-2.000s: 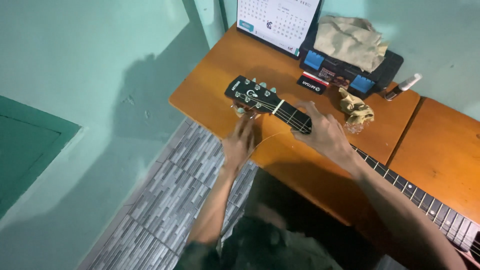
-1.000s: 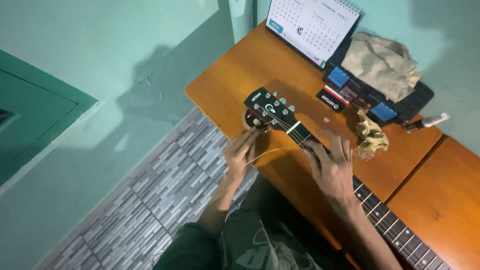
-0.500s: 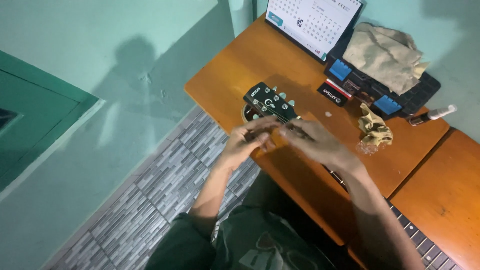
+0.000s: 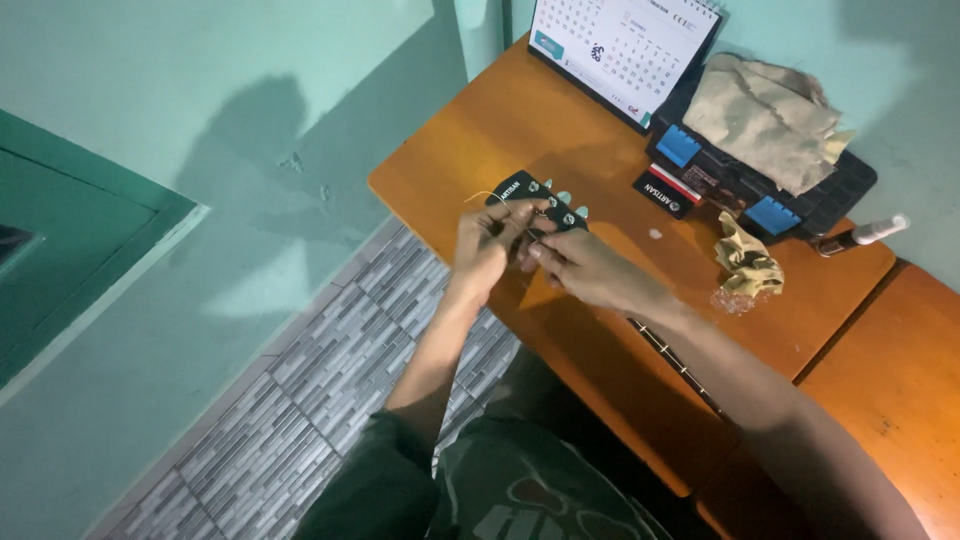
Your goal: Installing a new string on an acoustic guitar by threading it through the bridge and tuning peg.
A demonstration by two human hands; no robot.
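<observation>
Both hands, left hand (image 4: 488, 245) and right hand (image 4: 585, 270), pinch a thin wire string (image 4: 478, 196) at the black guitar headstock (image 4: 535, 203) over the orange wooden tabletop (image 4: 520, 120), apparently mid-threading; feeding it onward needs fine fingertip control.

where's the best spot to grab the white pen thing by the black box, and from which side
Grip the pen around the middle of its barrel, coming from above with fingers across its width. It lies flat on the desk, white end pointing away from the black box, so the barrel's long sides look open. The dark end sits close against the box, so that end seems harder to reach.
</observation>
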